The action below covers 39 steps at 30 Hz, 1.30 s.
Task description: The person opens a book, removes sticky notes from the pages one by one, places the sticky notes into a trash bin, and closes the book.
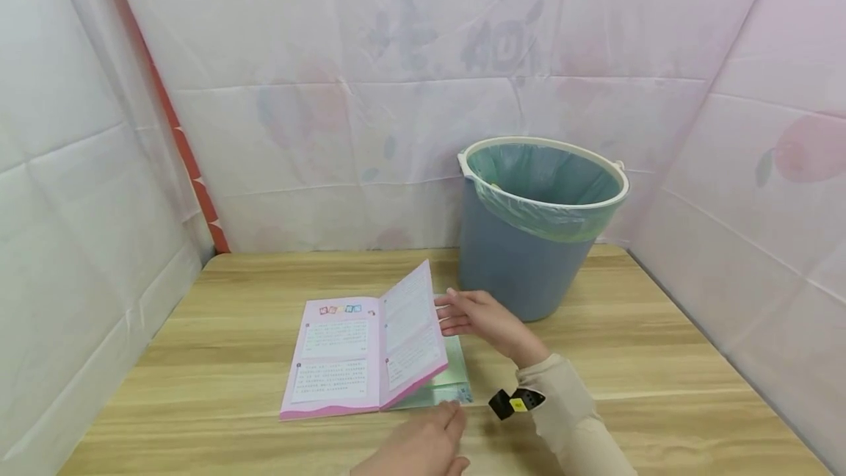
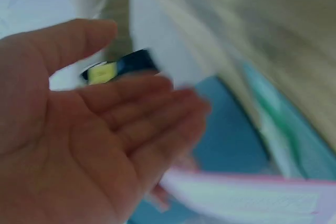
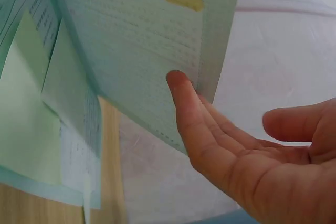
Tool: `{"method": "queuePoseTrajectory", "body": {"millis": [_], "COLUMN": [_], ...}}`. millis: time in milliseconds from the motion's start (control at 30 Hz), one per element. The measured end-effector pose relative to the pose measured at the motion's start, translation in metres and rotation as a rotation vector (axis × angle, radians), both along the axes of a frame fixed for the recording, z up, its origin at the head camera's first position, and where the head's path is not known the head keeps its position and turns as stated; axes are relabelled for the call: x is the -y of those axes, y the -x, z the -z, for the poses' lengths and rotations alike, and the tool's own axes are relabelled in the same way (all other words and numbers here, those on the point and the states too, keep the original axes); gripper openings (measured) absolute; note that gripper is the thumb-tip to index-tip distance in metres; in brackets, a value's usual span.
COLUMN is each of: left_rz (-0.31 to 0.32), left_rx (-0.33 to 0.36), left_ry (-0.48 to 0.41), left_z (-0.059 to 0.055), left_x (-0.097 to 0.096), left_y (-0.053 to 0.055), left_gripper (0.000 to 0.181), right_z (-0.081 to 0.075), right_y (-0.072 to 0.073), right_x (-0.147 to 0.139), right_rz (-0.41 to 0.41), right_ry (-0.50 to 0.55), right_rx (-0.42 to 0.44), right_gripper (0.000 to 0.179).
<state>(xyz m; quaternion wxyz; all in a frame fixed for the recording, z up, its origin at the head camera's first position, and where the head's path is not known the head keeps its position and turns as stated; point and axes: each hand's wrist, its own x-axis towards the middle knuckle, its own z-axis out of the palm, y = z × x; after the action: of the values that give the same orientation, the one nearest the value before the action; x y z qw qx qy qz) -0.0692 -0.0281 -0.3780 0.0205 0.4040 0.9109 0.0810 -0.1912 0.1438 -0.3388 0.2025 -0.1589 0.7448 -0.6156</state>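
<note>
An open booklet (image 1: 337, 351) with pink pages of printed text lies on the table. One page (image 1: 411, 333) stands raised at a slant from the spine. My right hand (image 1: 492, 323) is at this page's right edge; its fingers lie against the page's back in the right wrist view, while the thumb (image 3: 294, 124) stays apart from the paper. Under the raised page shows a green page (image 1: 452, 393) bearing a pale green paper flap (image 3: 26, 103). Below the booklet's bottom edge is my left hand (image 1: 419, 443), holding nothing, its fingers extended in the left wrist view.
A blue-grey bin (image 1: 522, 255) with a green plastic liner (image 1: 548, 219) stands at the back right, behind my right hand. Pale printed cloth (image 1: 396, 131) hangs around the wooden table (image 1: 218, 358). A black device (image 1: 515, 402) is on my right wrist.
</note>
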Motion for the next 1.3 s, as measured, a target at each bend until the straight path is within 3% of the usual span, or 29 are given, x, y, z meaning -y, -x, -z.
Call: {"method": "queuePoseTrajectory", "body": {"millis": [133, 233, 333, 433, 567, 667, 833, 1000, 1100, 1300], "left_rz": [-0.173, -0.272, -0.360, -0.438, -0.510, -0.539, -0.537, -0.519, -0.514, -0.530], "left_rx": [-0.049, -0.069, -0.065, -0.070, -0.108, -0.140, -0.208, -0.225, -0.194, -0.215], "left_ry": [0.008, -0.007, -0.022, -0.019, 0.030, 0.080, 0.130, 0.188, 0.195, 0.142], "left_z": [0.010, 0.010, 0.008, 0.009, 0.013, 0.017, 0.018, 0.017, 0.015, 0.015], "left_x": [-0.002, -0.001, 0.002, 0.004, 0.007, 0.008, 0.013, 0.020, 0.023, 0.029], "left_y": [-0.001, 0.000, 0.002, 0.005, 0.009, 0.011, 0.014, 0.018, 0.022, 0.028], "left_gripper": [0.067, 0.069, 0.071, 0.071, 0.068, 0.066, 0.064, 0.061, 0.059, 0.051], "right_z": [-0.004, -0.006, -0.006, -0.007, -0.006, 0.000, 0.011, 0.015, 0.014, 0.013], "right_y": [-0.006, -0.009, -0.013, -0.020, -0.030, -0.033, -0.034, -0.034, -0.033, -0.032], "right_x": [0.010, 0.014, 0.015, 0.015, 0.019, 0.023, 0.026, 0.027, 0.027, 0.028], "right_rz": [-0.088, -0.158, -0.165, -0.177, -0.292, -0.340, -0.344, -0.337, -0.340, -0.372], "right_ry": [-0.014, -0.058, -0.210, -0.465, -0.728, -0.794, -0.803, -0.788, -0.791, -0.808], "right_rx": [-0.119, -0.256, -0.418, -0.511, -0.452, -0.390, -0.343, -0.296, -0.304, -0.373], "right_gripper": [0.052, 0.046, 0.041, 0.035, 0.029, 0.022, 0.042, 0.046, 0.046, 0.040]}}
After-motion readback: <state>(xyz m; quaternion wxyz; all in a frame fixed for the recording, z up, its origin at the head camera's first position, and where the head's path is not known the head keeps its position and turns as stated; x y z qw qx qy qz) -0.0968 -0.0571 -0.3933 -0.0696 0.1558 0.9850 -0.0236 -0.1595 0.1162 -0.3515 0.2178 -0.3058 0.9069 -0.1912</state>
